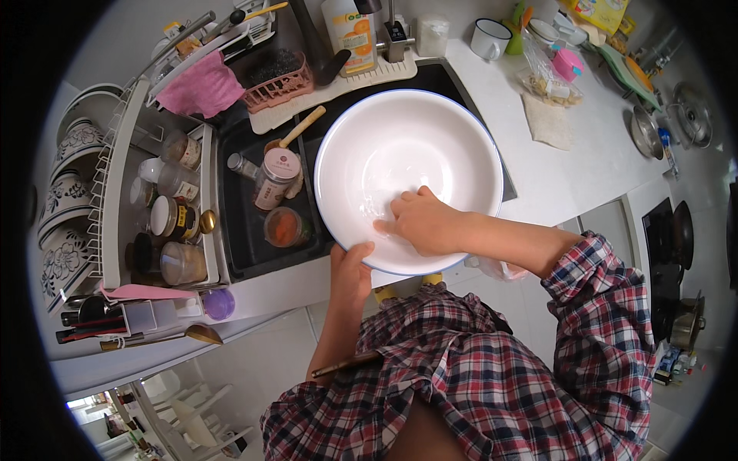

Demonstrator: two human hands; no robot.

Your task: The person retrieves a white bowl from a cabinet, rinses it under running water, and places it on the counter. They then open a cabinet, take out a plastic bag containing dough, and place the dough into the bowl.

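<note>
A large white enamel basin (415, 124) with a blue rim is held over the black sink (253, 253). My left hand (350, 269) grips its near-left rim, with the thumb over the edge and the fingers underneath, out of sight. Inside the basin, my right hand (425, 222) reaches to the lower part of the inner surface, its fingers bent down against it. Around the fingertips the enamel looks wet and shiny. Whether something lies under the right palm is hidden.
In the left sink bowl stand a lidded jar (278, 178), a small shaker (242, 166), a wooden-handled brush (302, 127) and a container with red contents (285, 226). A dish rack (115, 173) flanks the sink. The faucet (395, 43) rises behind; an enamel mug (490, 39) sits on the counter.
</note>
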